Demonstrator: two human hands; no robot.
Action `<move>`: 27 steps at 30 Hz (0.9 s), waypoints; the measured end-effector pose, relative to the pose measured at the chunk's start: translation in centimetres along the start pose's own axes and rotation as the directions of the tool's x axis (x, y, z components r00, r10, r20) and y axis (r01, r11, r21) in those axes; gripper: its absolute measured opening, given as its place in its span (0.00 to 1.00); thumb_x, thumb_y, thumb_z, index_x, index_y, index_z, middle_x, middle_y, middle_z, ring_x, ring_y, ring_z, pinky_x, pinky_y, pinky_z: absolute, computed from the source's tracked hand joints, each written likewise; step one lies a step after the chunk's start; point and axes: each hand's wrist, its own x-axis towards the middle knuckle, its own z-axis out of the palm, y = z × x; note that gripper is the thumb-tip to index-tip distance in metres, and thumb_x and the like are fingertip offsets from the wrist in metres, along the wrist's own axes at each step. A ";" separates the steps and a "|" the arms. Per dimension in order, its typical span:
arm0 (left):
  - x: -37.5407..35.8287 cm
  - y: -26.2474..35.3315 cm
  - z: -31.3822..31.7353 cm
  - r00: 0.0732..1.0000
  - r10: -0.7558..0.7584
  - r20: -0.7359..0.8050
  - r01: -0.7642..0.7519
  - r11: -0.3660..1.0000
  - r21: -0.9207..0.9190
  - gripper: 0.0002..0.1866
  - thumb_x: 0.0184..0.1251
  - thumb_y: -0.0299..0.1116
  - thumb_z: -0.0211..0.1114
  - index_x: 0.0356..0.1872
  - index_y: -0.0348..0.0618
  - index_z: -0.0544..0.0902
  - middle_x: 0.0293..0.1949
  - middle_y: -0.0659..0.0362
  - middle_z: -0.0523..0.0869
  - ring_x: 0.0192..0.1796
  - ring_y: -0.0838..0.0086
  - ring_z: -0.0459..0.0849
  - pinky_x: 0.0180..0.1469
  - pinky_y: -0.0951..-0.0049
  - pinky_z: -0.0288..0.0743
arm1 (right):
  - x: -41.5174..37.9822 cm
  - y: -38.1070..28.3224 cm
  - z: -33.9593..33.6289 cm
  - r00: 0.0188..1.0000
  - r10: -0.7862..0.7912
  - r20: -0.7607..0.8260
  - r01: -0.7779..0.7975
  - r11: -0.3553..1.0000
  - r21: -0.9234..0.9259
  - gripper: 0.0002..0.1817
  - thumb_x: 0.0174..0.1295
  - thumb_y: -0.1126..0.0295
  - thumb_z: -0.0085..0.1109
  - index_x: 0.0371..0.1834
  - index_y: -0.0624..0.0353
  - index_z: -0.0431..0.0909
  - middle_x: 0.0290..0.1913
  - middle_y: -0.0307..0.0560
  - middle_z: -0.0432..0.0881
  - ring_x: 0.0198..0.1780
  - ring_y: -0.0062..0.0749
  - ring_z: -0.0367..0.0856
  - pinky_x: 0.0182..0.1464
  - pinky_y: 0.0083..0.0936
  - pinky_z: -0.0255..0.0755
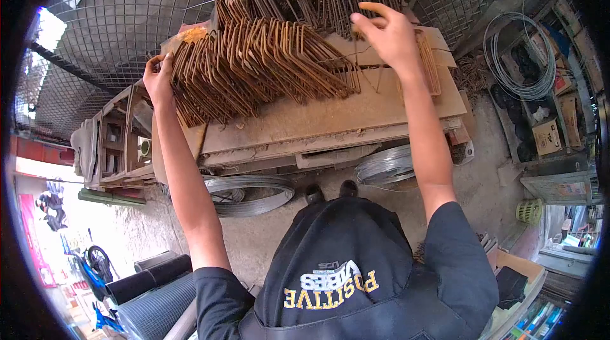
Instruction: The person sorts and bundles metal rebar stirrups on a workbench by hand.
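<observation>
At ten o'clock, the left hand (159, 75) bends its fingers by the rusty metal frames (257, 60) — gripping or merely touching, I cannot tell. The frames lean in a row at eleven on the wooden table (298, 124); at one, the right hand (391, 36) hovers released — fingers loosely curled.

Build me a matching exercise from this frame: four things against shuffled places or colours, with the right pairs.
1. Left hand
2. Right hand
3. Basket
4. Shoes

A. Yellow-green
B. At the left end of the rusty bent rods
C. Between wire coils on the floor
D. Raised, over the bench's right part

Pairs: 1-B, 2-D, 3-A, 4-C
</observation>
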 end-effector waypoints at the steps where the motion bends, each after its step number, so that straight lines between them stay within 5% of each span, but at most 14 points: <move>1: 0.0 -0.2 -0.1 1.000 -0.001 0.004 0.001 1.000 -0.010 0.13 0.70 0.35 0.77 0.44 0.38 0.84 0.36 0.62 0.85 0.34 0.84 0.79 0.37 0.81 0.73 | 0.6 0.4 1.1 0.999 -0.020 0.046 0.019 1.000 0.017 0.29 0.68 0.53 0.71 0.65 0.61 0.82 0.41 0.50 0.94 0.40 0.29 0.92 0.47 0.28 0.83; 3: 0.6 -0.6 -0.2 1.000 0.028 0.009 -0.028 1.000 0.008 0.14 0.69 0.35 0.77 0.44 0.38 0.84 0.36 0.62 0.86 0.34 0.84 0.79 0.37 0.81 0.73 | 1.6 0.8 2.3 0.980 -0.006 0.198 -0.019 0.992 0.123 0.32 0.70 0.52 0.70 0.70 0.61 0.78 0.44 0.50 0.93 0.34 0.24 0.89 0.42 0.27 0.82; 8: 0.3 -0.6 -0.2 0.999 0.038 0.006 -0.038 0.999 -0.002 0.15 0.68 0.35 0.78 0.45 0.37 0.84 0.35 0.62 0.87 0.34 0.84 0.80 0.37 0.82 0.74 | 0.7 1.5 3.1 0.975 -0.083 0.205 0.014 0.948 0.318 0.29 0.68 0.54 0.72 0.66 0.61 0.81 0.43 0.45 0.91 0.32 0.19 0.83 0.39 0.24 0.78; 10: 0.3 -0.4 -0.2 1.000 0.022 0.004 -0.022 1.000 -0.001 0.14 0.69 0.35 0.78 0.45 0.37 0.84 0.35 0.62 0.87 0.34 0.84 0.80 0.37 0.82 0.74 | -0.7 0.7 1.9 0.923 -0.124 0.364 0.070 0.985 0.157 0.28 0.66 0.56 0.75 0.62 0.63 0.83 0.40 0.40 0.90 0.33 0.17 0.81 0.39 0.24 0.78; 11: 0.3 -0.3 -0.2 1.000 0.008 0.004 -0.008 1.000 0.002 0.14 0.69 0.34 0.77 0.45 0.37 0.84 0.36 0.62 0.87 0.34 0.84 0.80 0.36 0.82 0.74 | -1.4 0.4 1.4 0.876 -0.109 0.469 0.063 0.992 0.112 0.25 0.62 0.56 0.77 0.56 0.62 0.86 0.46 0.44 0.89 0.43 0.26 0.84 0.47 0.30 0.79; 12: 0.3 -0.3 -0.1 1.000 -0.006 0.005 0.006 1.000 0.005 0.13 0.69 0.34 0.77 0.45 0.37 0.84 0.36 0.62 0.87 0.34 0.84 0.81 0.36 0.82 0.74 | -2.4 0.3 1.4 0.876 -0.107 0.471 0.061 0.992 0.111 0.25 0.62 0.56 0.77 0.56 0.62 0.86 0.46 0.44 0.89 0.43 0.26 0.84 0.47 0.30 0.79; 14: 0.3 -0.2 -0.2 1.000 -0.011 0.003 0.011 1.000 0.003 0.13 0.69 0.34 0.77 0.44 0.37 0.84 0.36 0.62 0.87 0.34 0.84 0.80 0.36 0.81 0.74 | -4.6 -0.1 1.7 0.839 -0.274 0.470 0.421 0.874 -0.243 0.24 0.59 0.55 0.78 0.56 0.54 0.87 0.53 0.46 0.85 0.52 0.34 0.80 0.55 0.35 0.76; 15: 0.2 -0.3 -0.1 1.000 -0.015 0.003 0.015 1.000 -0.002 0.13 0.69 0.34 0.77 0.44 0.37 0.84 0.36 0.62 0.86 0.33 0.84 0.80 0.36 0.81 0.74 | -5.6 -0.2 2.3 0.847 -0.283 0.449 0.449 0.834 -0.321 0.23 0.58 0.54 0.77 0.54 0.53 0.88 0.56 0.51 0.81 0.63 0.44 0.74 0.66 0.40 0.66; 19: 0.4 -0.3 0.1 1.000 -0.017 -0.019 0.017 0.999 0.029 0.12 0.70 0.34 0.76 0.43 0.37 0.84 0.35 0.62 0.86 0.33 0.84 0.80 0.36 0.81 0.74 | -5.3 0.7 4.2 0.858 -0.322 0.400 0.448 0.852 -0.273 0.20 0.62 0.55 0.73 0.52 0.54 0.89 0.49 0.48 0.83 0.60 0.43 0.75 0.68 0.42 0.60; 27: 0.5 -0.9 -0.3 1.000 0.000 0.024 0.000 1.000 -0.028 0.13 0.71 0.34 0.75 0.45 0.36 0.83 0.37 0.61 0.86 0.36 0.83 0.80 0.40 0.80 0.75 | -5.0 -2.0 4.9 0.905 -0.198 0.377 0.345 0.860 -0.376 0.22 0.60 0.49 0.73 0.51 0.51 0.91 0.53 0.46 0.86 0.62 0.42 0.75 0.64 0.44 0.56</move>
